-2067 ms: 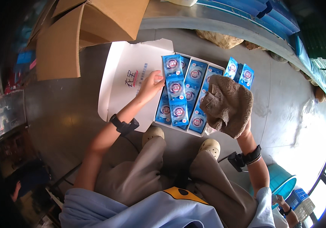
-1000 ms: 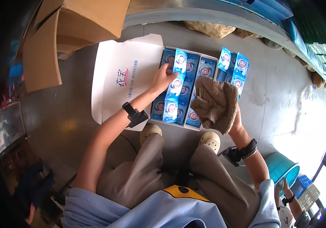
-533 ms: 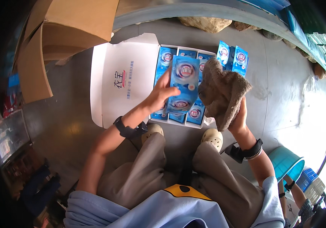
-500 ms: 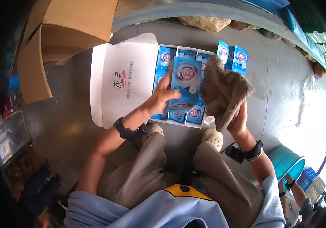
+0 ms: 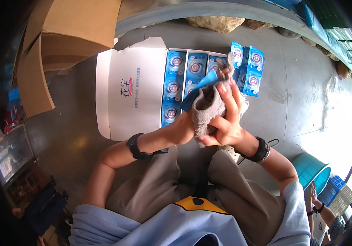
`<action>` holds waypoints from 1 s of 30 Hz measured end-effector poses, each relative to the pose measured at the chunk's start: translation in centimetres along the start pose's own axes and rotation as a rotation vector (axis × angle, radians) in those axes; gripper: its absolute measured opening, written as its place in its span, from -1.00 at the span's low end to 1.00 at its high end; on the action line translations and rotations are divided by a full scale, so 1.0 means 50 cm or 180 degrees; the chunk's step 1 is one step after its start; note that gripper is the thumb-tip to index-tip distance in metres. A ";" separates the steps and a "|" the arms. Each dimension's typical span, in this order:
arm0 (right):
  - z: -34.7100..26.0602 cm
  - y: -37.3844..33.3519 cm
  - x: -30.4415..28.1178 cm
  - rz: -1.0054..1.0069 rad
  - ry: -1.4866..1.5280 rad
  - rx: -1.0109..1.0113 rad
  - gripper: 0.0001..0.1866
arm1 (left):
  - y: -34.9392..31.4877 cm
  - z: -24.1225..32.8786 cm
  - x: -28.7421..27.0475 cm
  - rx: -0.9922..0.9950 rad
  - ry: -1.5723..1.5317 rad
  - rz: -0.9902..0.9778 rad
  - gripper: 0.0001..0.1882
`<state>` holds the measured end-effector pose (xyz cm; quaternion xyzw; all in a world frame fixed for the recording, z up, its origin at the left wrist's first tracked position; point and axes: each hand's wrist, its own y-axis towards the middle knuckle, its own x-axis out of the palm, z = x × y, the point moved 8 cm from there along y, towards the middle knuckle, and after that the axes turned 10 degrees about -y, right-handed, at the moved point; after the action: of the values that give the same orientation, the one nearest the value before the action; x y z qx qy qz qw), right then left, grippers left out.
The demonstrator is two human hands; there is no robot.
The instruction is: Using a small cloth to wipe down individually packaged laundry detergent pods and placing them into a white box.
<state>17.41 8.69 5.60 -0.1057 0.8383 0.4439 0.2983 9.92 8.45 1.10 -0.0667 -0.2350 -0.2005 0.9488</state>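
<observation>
My left hand [image 5: 185, 126] is closed on a blue sachet [image 5: 197, 92], tilted almost edge-on, and most of its fingers are hidden behind a cloth. That grey-brown cloth [image 5: 209, 111] is bunched in my right hand [image 5: 230, 118] and pressed against the sachet. Both hands are together above an open white carton [image 5: 149, 108]. Inside the carton, blue sachets [image 5: 174, 88] stand in rows between white dividers. Several more blue sachets [image 5: 254, 74] lie just past the carton's right side.
A large brown cardboard box [image 5: 75, 24] stands at the upper left. Rocks [image 5: 217, 23] line the far edge beneath a grey beam [image 5: 184, 12]. To the lower right are a teal tub [image 5: 313, 168], a blue crate [image 5: 332, 189] and another person's hands [image 5: 316, 201].
My right hand has brought the cloth left and wrapped it against the sachet. My left hand has turned the sachet from facing up to nearly edge-on.
</observation>
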 end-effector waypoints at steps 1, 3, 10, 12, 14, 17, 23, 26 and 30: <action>0.003 0.010 -0.005 0.0069 0.0042 -0.0111 -0.69 | -0.001 0.011 0.012 -0.0117 -0.0226 0.0018 -0.48; 0.005 0.027 -0.002 0.0167 0.0018 -0.0159 -0.65 | -0.008 0.019 0.015 0.0052 -0.0460 0.0026 -0.39; 0.015 0.088 0.014 0.0054 -0.0424 0.0555 -0.50 | 0.003 0.043 0.005 -0.0363 -0.1338 0.0633 -0.32; 0.006 0.085 0.016 -0.0221 -0.0660 0.0491 -0.48 | 0.018 0.051 -0.007 -0.0529 -0.1838 0.0976 -0.34; 0.001 0.078 0.025 -0.0487 -0.0860 0.0394 -0.45 | 0.030 0.050 -0.022 -0.0705 -0.2738 0.0806 -0.39; 0.009 0.058 0.036 -0.0654 -0.0734 0.0520 -0.46 | 0.032 0.035 -0.037 -0.0950 -0.2874 0.0779 -0.39; 0.008 -0.004 0.037 -0.0661 -0.0889 0.0266 -0.51 | 0.046 0.053 -0.014 -0.1028 -0.3000 0.0371 -0.38; 0.035 -0.016 0.027 -0.0462 -0.0251 0.0551 -0.48 | 0.050 0.036 -0.024 -0.0848 -0.2910 0.0566 -0.39; 0.075 -0.035 0.023 -0.0116 0.0560 0.1584 -0.19 | 0.029 0.007 -0.031 -0.0912 -0.2591 0.0825 -0.48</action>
<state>18.80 10.81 2.12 -0.0823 0.9424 0.2078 0.2490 9.12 10.37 0.64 -0.2997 -0.5486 -0.0680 0.7775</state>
